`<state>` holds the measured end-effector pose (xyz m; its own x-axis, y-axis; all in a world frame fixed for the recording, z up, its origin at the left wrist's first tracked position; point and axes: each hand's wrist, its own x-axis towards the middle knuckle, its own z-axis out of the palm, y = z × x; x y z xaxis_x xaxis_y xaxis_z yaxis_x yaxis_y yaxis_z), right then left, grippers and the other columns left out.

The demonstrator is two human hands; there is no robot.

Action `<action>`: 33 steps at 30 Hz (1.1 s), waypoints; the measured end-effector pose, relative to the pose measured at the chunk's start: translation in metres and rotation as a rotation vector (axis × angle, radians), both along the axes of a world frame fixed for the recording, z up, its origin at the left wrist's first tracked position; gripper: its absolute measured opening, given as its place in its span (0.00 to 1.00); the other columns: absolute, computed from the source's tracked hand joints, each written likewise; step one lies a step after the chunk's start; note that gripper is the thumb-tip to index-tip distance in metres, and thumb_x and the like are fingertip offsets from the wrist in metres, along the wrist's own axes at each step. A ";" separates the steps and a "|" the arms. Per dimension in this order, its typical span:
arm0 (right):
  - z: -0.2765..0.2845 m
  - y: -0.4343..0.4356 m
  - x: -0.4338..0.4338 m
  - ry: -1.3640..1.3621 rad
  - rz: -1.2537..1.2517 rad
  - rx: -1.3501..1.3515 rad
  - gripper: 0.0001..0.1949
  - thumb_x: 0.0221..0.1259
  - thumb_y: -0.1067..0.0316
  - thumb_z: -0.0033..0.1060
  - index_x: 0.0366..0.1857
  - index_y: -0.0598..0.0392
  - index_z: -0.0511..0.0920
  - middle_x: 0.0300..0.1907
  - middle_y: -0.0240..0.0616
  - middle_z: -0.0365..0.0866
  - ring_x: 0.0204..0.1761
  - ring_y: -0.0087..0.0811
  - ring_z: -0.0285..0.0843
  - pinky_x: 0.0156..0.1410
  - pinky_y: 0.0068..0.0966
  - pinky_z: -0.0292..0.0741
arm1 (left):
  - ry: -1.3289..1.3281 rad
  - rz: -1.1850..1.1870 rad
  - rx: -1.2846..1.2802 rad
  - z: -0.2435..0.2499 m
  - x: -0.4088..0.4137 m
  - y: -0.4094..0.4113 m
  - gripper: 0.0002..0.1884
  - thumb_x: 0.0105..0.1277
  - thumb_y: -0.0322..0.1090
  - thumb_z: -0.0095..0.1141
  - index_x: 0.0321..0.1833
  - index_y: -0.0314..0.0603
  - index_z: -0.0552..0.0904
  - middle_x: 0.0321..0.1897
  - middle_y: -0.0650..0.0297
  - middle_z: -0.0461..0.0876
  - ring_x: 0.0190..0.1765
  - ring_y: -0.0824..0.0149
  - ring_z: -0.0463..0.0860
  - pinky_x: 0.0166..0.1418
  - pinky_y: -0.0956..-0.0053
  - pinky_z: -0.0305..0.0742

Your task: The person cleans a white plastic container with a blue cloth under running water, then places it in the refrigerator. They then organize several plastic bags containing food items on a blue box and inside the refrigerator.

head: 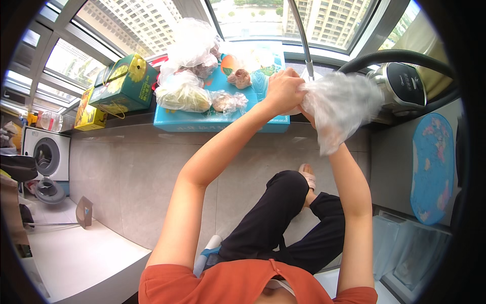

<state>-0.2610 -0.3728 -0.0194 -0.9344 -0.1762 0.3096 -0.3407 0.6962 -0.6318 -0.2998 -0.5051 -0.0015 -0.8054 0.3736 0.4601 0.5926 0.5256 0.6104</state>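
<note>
A clear plastic bag [341, 106], blurred by motion, hangs in front of me to the right. My left hand [285, 91] pinches it at its left edge. Close by, my right hand [308, 115] also grips the bag, which covers most of that hand. Left of my hands is a blue cardboard box [222, 124]. On its top lie a bag with a pale leafy vegetable [184, 95], a small bagged pale lump [228, 102] and a pinkish-brown lump [240, 78], perhaps frozen food. Larger clear plastic bags [193, 43] are heaped behind them.
At the right stands a canister vacuum cleaner [404, 85] with a black hose [398, 57]. Below it are a grey panel with a blue map-like mat [433, 167] and translucent drawers [402, 247]. Green [123, 83] and yellow [89, 114] cartons sit left, beyond them a front-loading washing machine [47, 152], door open.
</note>
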 end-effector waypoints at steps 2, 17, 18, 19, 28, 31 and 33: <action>0.002 -0.001 0.004 -0.001 -0.038 -0.057 0.21 0.50 0.61 0.56 0.48 0.55 0.66 0.46 0.37 0.68 0.48 0.29 0.64 0.55 0.25 0.61 | -0.141 -0.087 -0.048 0.005 -0.004 -0.003 0.14 0.46 0.40 0.53 0.38 0.47 0.78 0.40 0.59 0.73 0.49 0.58 0.68 0.50 0.66 0.63; -0.048 0.047 -0.006 -0.430 -0.185 -1.176 0.17 0.54 0.65 0.52 0.46 0.61 0.68 0.45 0.35 0.70 0.47 0.26 0.66 0.53 0.21 0.64 | -0.005 0.230 -1.348 -0.028 -0.105 -0.113 0.19 0.53 0.36 0.45 0.51 0.55 0.68 0.54 0.62 0.65 0.62 0.61 0.54 0.63 0.48 0.31; -0.035 0.047 0.000 -0.504 -0.182 -1.142 0.17 0.55 0.63 0.50 0.46 0.61 0.68 0.45 0.35 0.70 0.48 0.25 0.66 0.53 0.20 0.63 | -0.195 0.205 -1.228 -0.022 -0.099 -0.114 0.18 0.52 0.36 0.46 0.48 0.52 0.70 0.50 0.60 0.70 0.60 0.60 0.59 0.62 0.47 0.34; -0.036 0.050 0.001 -0.521 -0.194 -1.098 0.17 0.55 0.62 0.50 0.46 0.62 0.69 0.45 0.35 0.70 0.48 0.25 0.66 0.53 0.20 0.62 | -0.219 0.190 -1.115 -0.022 -0.097 -0.114 0.16 0.52 0.37 0.46 0.46 0.50 0.70 0.45 0.59 0.72 0.55 0.60 0.64 0.61 0.47 0.37; 0.005 0.070 0.052 -0.565 -0.201 -0.689 0.17 0.55 0.57 0.49 0.42 0.58 0.72 0.41 0.33 0.72 0.44 0.23 0.67 0.50 0.19 0.63 | -0.379 -0.116 -0.184 0.016 -0.033 -0.017 0.18 0.51 0.32 0.47 0.46 0.39 0.66 0.26 0.50 0.76 0.31 0.56 0.77 0.37 0.67 0.70; -0.004 0.098 0.071 -0.080 0.031 -0.104 0.14 0.52 0.60 0.51 0.37 0.58 0.73 0.35 0.34 0.73 0.39 0.25 0.69 0.45 0.21 0.67 | -0.701 -0.457 0.150 0.034 0.013 0.045 0.24 0.53 0.36 0.49 0.54 0.39 0.63 0.27 0.58 0.77 0.31 0.64 0.77 0.38 0.70 0.71; 0.011 0.102 0.087 0.169 0.026 0.246 0.11 0.48 0.63 0.51 0.33 0.57 0.73 0.31 0.36 0.74 0.34 0.30 0.72 0.40 0.25 0.69 | -0.656 -0.644 0.180 0.034 0.033 0.069 0.22 0.58 0.42 0.48 0.53 0.38 0.65 0.39 0.60 0.73 0.41 0.71 0.73 0.46 0.77 0.68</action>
